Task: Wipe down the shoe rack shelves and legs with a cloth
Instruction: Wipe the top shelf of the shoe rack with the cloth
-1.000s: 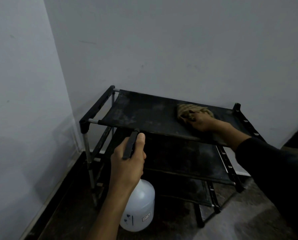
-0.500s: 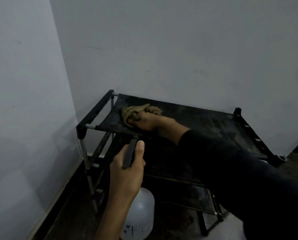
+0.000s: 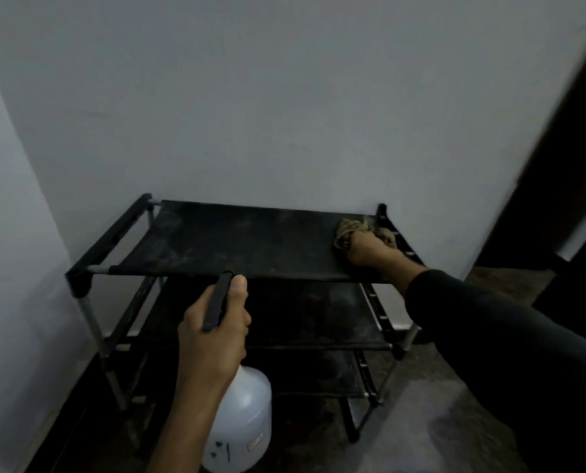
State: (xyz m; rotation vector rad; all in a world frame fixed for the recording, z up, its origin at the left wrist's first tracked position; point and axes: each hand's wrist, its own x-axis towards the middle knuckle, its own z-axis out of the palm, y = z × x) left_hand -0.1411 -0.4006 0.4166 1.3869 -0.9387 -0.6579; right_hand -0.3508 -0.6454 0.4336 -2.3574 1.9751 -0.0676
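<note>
A black three-tier shoe rack (image 3: 237,244) stands in the corner against the wall, its dusty fabric shelves on metal legs. My right hand (image 3: 370,250) grips a bunched tan cloth (image 3: 351,228) and presses it on the top shelf at its far right end, next to the right side rail. My left hand (image 3: 213,332) holds a white spray bottle (image 3: 243,425) by its black trigger head, in front of the rack's front edge and below the top shelf.
White walls close in on the left and behind the rack. A dark door frame (image 3: 557,165) runs down the right side. The floor (image 3: 421,421) below is dark and mottled, with open floor to the right of the rack.
My right hand swept the cloth from the top shelf's left end across to its far right end. The left hand with the bottle has barely moved.
</note>
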